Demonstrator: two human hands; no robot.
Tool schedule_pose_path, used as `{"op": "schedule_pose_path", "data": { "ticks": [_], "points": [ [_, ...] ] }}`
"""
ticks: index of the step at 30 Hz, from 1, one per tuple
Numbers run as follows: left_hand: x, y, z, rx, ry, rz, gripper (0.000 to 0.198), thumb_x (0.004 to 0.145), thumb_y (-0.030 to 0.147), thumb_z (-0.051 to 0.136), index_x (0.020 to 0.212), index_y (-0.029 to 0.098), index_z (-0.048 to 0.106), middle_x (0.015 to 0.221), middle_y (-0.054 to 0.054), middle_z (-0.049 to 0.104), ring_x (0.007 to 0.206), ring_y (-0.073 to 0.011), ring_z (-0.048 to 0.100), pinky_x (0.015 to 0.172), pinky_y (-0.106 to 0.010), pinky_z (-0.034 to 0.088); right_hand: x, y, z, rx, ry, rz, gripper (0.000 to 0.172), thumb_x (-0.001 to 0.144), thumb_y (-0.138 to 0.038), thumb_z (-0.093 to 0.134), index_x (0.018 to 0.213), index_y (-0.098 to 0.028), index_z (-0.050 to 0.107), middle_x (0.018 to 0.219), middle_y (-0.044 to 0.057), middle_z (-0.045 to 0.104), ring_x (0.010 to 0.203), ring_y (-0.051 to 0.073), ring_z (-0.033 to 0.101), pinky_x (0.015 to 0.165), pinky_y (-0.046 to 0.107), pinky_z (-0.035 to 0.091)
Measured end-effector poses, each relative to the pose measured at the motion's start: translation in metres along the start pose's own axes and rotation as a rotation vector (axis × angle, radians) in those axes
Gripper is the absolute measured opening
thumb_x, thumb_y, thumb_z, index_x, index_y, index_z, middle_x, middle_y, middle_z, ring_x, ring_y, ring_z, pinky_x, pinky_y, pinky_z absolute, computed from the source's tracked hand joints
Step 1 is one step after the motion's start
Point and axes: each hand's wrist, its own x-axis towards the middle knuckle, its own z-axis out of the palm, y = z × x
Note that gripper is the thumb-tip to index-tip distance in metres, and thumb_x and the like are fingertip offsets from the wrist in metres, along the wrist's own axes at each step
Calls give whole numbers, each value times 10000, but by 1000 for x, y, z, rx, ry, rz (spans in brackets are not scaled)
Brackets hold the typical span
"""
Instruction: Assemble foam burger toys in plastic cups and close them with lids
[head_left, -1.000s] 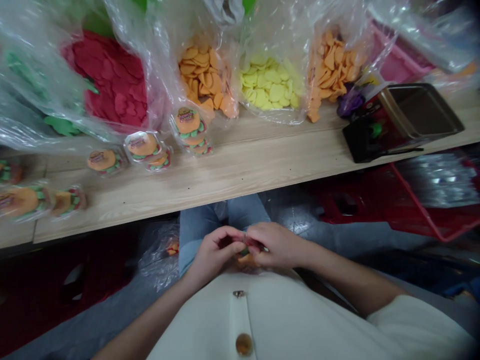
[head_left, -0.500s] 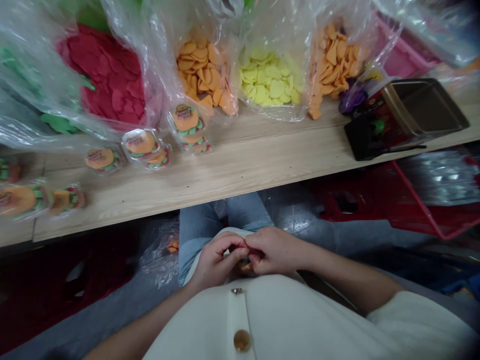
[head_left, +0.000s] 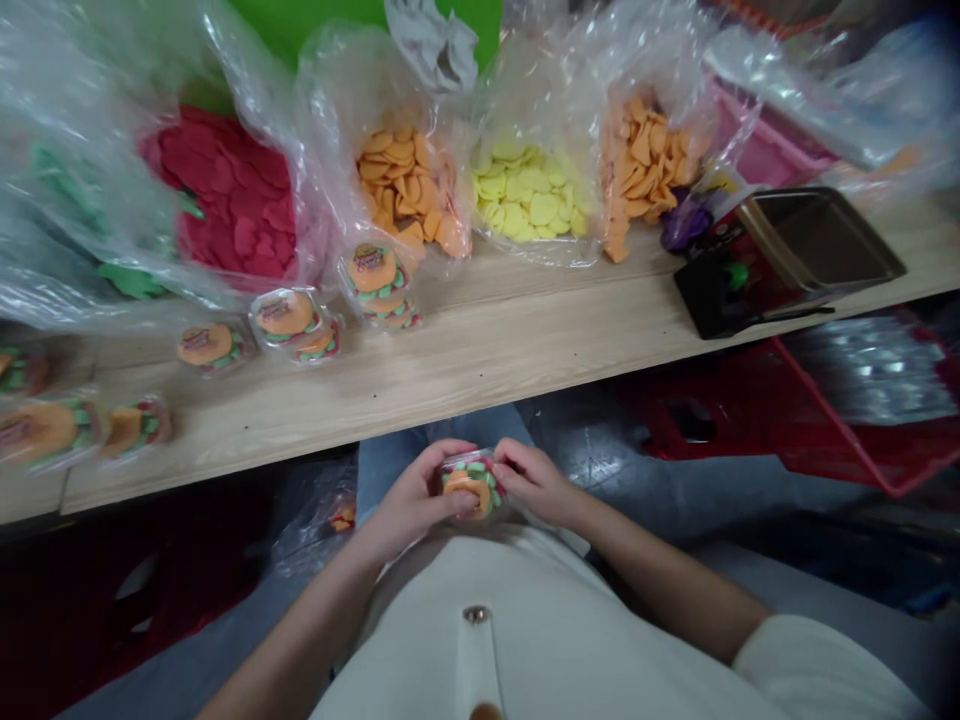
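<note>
I logged the scene left to right: clear packets of gummy burgers (head_left: 214,345) lay in a row on the wooden surface (head_left: 480,350), below open plastic bags of candy discs (head_left: 529,200), apparently for easy reach. The left hand (head_left: 409,498) and right hand (head_left: 534,482) clamped a held packet (head_left: 471,484) from opposite sides above the lap, seemingly to steady it. Compared with the earlier frame, the hands had parted, exposing the packet.
</note>
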Motion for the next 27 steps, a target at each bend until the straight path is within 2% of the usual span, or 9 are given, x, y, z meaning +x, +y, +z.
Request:
{"op": "schedule_pose_path", "data": {
  "ticks": [4,6,8,10,14,20,27],
  "points": [
    [-13,-1,-12,206,-53,-14,481,663,229,694,1097,207,486,1011,-48,573,857,-157,557,736,-286,450,-2,-3,5,-138,-144,-6,80,799,-244,478,834,-183,442,729,-30,498,632,88,431,566,197,330],
    [-17,1,-16,325,-58,66,349,728,256,632,1062,204,545,1057,-66,566,939,-174,543,802,-310,436,-3,-8,5,-171,-240,-10,55,783,-212,478,817,-183,446,720,-33,507,617,83,433,555,191,324],
    [-18,4,-19,469,-25,185,226,773,273,578,984,202,616,1041,-70,570,966,-173,531,844,-316,416,-2,-14,5,-234,-282,-28,54,760,-191,482,802,-184,449,705,-35,510,601,80,427,548,190,314],
    [-17,7,-19,609,1,266,170,782,278,568,911,208,656,937,-54,593,906,-157,543,823,-301,420,-2,-21,6,-334,-268,-77,36,744,-185,479,756,-184,445,679,-31,501,593,85,417,550,200,304],
    [-20,8,-13,769,12,302,141,791,275,562,866,224,668,825,-25,610,810,-131,551,756,-262,426,-6,-29,14,-482,-227,-184,64,729,-181,462,675,-183,428,661,-10,497,607,104,420,570,223,305],
    [-28,0,-1,790,29,293,159,818,263,519,832,209,668,807,-28,601,785,-126,549,739,-250,418,-19,-19,27,-563,-200,-138,29,731,-210,455,717,-185,451,683,12,525,628,130,459,563,238,317],
    [-31,1,3,801,21,229,165,814,281,525,784,206,669,753,-19,608,750,-129,543,708,-253,402,-22,-10,34,-558,-220,-170,40,721,-223,471,705,-191,452,648,-2,517,595,122,441,546,238,308]
  ]
}}
